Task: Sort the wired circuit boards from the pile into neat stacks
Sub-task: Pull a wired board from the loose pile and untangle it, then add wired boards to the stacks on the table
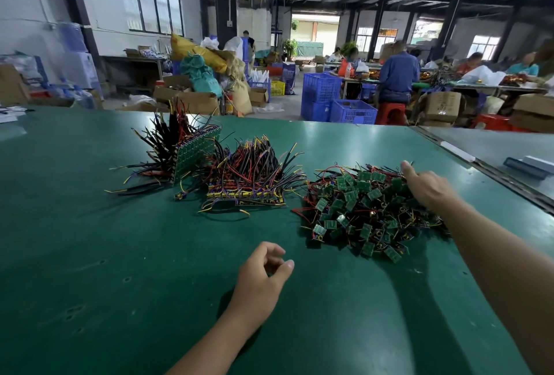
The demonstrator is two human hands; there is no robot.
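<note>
Now I am at the picking step, I think. My right hand (428, 187) rests on the right edge of the messy pile of little green wired circuit boards (359, 209) on the green table (120, 254); its fingers are hidden, so I cannot tell if they hold one. My left hand (260, 275) hangs nearby, loosely bent, holding nothing. Next I must tug one board free of the tangled wires and lay it on the flat stack of wired boards (245, 191) beside the pile.
</note>
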